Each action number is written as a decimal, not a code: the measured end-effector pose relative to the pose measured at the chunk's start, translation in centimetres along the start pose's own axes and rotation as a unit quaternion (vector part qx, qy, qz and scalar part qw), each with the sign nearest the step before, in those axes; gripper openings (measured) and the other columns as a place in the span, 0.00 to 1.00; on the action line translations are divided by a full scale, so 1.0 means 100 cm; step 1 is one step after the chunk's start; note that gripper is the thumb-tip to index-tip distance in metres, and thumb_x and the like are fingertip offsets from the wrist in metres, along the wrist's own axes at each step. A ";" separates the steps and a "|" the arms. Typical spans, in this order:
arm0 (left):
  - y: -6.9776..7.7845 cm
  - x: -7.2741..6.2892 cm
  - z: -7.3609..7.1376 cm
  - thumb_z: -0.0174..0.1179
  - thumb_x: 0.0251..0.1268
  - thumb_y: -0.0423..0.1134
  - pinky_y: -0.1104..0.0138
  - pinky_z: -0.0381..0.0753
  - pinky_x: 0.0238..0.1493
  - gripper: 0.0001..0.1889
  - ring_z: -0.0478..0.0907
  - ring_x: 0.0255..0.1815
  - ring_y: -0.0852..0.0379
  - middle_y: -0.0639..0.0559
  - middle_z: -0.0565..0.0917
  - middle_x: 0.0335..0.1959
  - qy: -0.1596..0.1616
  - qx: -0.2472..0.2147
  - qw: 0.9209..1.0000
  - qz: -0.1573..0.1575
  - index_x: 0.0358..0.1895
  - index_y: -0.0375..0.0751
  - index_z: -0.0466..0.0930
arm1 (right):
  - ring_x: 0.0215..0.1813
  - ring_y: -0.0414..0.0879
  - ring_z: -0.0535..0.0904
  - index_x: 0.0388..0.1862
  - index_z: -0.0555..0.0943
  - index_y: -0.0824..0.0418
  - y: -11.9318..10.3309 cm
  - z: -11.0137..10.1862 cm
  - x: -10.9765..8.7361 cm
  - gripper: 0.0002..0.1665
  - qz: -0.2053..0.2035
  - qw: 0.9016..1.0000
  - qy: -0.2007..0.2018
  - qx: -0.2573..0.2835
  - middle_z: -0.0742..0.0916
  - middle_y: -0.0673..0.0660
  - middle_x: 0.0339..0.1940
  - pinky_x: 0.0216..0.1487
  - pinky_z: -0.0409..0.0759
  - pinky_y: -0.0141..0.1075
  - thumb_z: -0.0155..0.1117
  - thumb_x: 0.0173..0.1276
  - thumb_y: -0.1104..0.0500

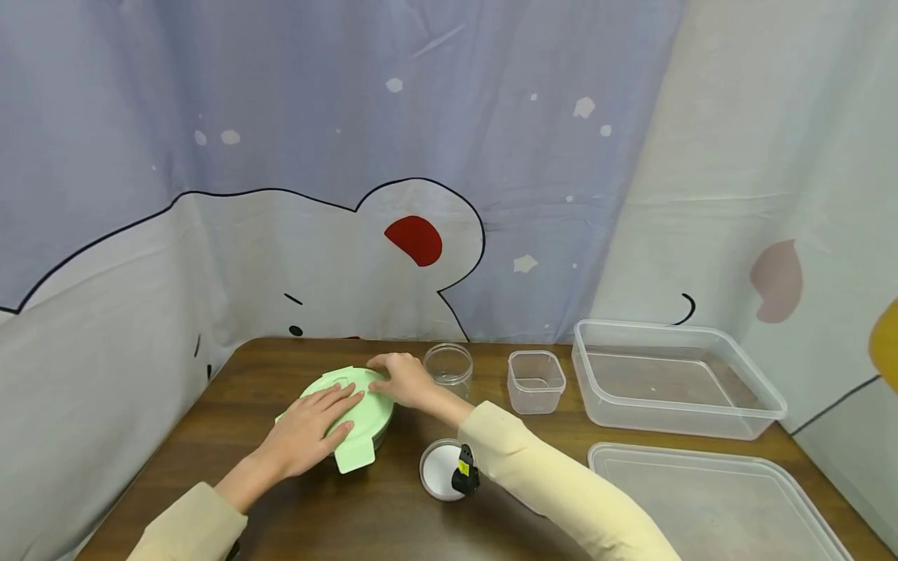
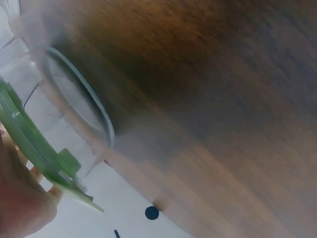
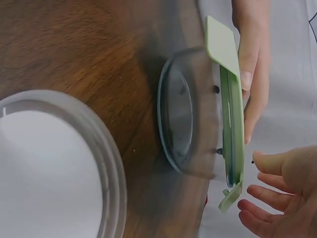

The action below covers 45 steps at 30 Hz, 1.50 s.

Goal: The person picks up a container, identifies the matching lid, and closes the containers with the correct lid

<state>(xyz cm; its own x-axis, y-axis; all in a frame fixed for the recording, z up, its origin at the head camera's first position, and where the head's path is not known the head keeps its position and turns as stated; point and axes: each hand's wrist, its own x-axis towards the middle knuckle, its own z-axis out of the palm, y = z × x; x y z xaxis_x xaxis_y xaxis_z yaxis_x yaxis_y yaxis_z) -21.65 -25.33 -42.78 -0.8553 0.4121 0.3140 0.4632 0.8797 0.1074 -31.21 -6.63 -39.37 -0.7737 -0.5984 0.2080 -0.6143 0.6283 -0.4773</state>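
Observation:
A round glass container (image 3: 195, 153) stands on the table with a light green lid (image 1: 369, 405) over its top. The lid's side flaps stick outward, such as the flap (image 3: 221, 42) in the right wrist view. My left hand (image 1: 309, 432) rests on top of the lid, fingers extended across it. My right hand (image 1: 407, 380) is at the lid's far right edge. In the right wrist view its fingers are loosely bent and hold nothing, just off a lower flap (image 3: 232, 198).
A clear jar (image 1: 449, 368) stands right behind my right wrist. A round white lid (image 1: 439, 471) lies near my right forearm. Farther right are a small plastic box (image 1: 536, 389), a large plastic bin (image 1: 673, 417) and its flat lid (image 1: 715, 499). A curtain (image 1: 337, 265) hangs behind the wooden table (image 1: 393, 530).

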 end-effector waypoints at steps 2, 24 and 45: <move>0.001 0.001 -0.001 0.48 0.73 0.51 0.41 0.66 0.64 0.24 0.66 0.70 0.43 0.48 0.71 0.69 -0.006 0.007 1.000 -0.008 0.68 0.49 0.69 | 0.60 0.49 0.80 0.57 0.80 0.62 0.001 -0.001 -0.003 0.22 0.000 1.000 0.004 0.004 0.85 0.55 0.56 0.58 0.79 0.37 0.67 0.64 0.57; 0.010 -0.005 0.008 0.47 0.73 0.51 0.45 0.60 0.70 0.27 0.62 0.73 0.41 0.41 0.68 0.70 0.021 -0.014 0.999 -0.041 0.67 0.38 0.68 | 0.51 0.48 0.83 0.55 0.81 0.64 0.014 0.003 -0.020 0.22 -0.014 0.999 0.007 0.033 0.87 0.57 0.52 0.50 0.81 0.37 0.67 0.64 0.55; 0.014 -0.003 0.011 0.43 0.75 0.54 0.45 0.56 0.73 0.30 0.56 0.76 0.43 0.45 0.62 0.74 -0.009 -0.005 0.997 -0.074 0.72 0.43 0.61 | 0.49 0.48 0.84 0.52 0.82 0.69 0.007 0.007 -0.015 0.21 0.010 0.999 0.021 0.032 0.88 0.60 0.49 0.46 0.81 0.34 0.68 0.64 0.57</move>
<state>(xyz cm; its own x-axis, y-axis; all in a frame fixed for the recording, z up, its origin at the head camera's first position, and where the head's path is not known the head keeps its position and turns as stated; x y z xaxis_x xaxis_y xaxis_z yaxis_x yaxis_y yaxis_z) -21.01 -23.91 -43.74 -0.9182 0.2829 0.2772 0.3348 0.9284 0.1613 -30.41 -5.67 -40.63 -0.7928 -0.5632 0.2329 -0.5882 0.6070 -0.5345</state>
